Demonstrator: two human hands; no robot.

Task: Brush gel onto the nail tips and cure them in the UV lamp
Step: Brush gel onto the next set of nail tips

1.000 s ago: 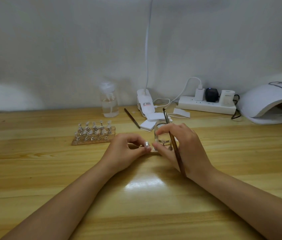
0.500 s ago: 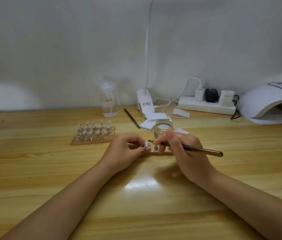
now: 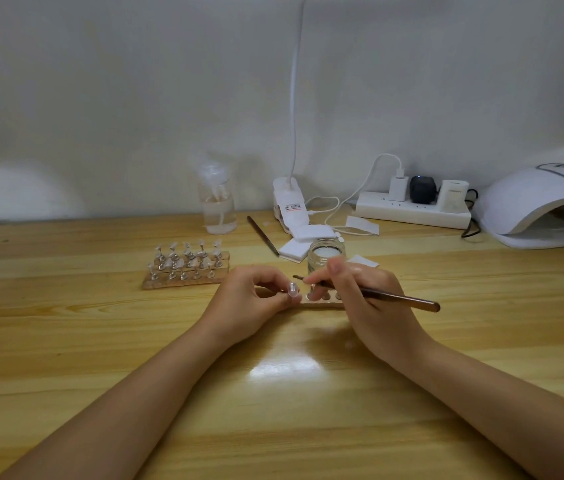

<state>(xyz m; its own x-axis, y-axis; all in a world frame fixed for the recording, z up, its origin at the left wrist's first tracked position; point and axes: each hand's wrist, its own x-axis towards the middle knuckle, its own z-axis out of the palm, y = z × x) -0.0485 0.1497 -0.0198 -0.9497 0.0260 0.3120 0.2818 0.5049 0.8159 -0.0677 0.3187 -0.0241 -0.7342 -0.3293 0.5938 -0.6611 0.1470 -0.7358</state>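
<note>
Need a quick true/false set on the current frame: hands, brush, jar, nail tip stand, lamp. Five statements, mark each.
1. The right hand holds the brush. True.
2. The left hand is empty. False: it pinches a nail tip on its holder.
3. The UV lamp stands at the table's far left. False: it is at the far right.
4. The glass jar stands just behind the hands, its lid off. True.
5. The stand of nail tips is inside the lamp. False: it sits on the table, left of the hands.
</note>
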